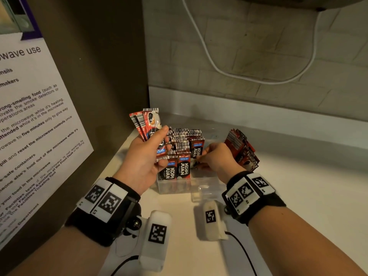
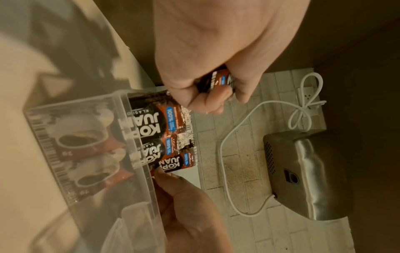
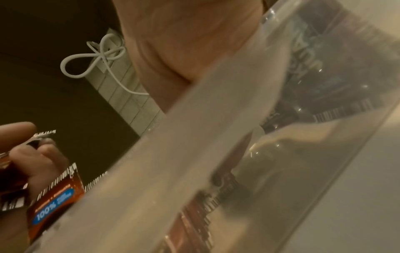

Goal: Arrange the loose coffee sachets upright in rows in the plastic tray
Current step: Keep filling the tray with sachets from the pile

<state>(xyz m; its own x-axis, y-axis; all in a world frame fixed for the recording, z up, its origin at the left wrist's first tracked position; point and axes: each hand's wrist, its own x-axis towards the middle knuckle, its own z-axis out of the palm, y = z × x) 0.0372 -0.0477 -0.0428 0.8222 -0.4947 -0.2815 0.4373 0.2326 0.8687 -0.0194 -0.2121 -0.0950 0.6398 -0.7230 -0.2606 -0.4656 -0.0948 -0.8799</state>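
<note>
Centrally placed on the pale countertop (image 1: 298, 196): clear plastic tray (image 1: 207, 184), packed at its far and left parts with upright Kopi Juan sachets (image 1: 183, 168) in rows, near right corner still bare. Gripped in the left hand (image 1: 143, 156), at roughly ten o'clock from the tray and raised above its left edge: a fanned bunch of red sachets (image 1: 148, 122), thumb across the front, fingers curled behind. Poised over the tray's middle, the right hand (image 1: 217, 158), fingers bent downward and apparently pinching a sachet among the standing rows; exact hold hard to tell from the head view, though the left wrist view shows fingertips (image 2: 160, 171) touching the lower edge of a standing sachet just at the tray rim. Lying loose at two o'clock from the tray, just beyond the right hand: a leaning stack of red sachets (image 1: 243, 150). Posted at nine o'clock on the side wall: a microwave-use notice (image 1: 33, 116). Looping across the tiled back wall at twelve o'clock: a white cable (image 1: 219, 70).
</note>
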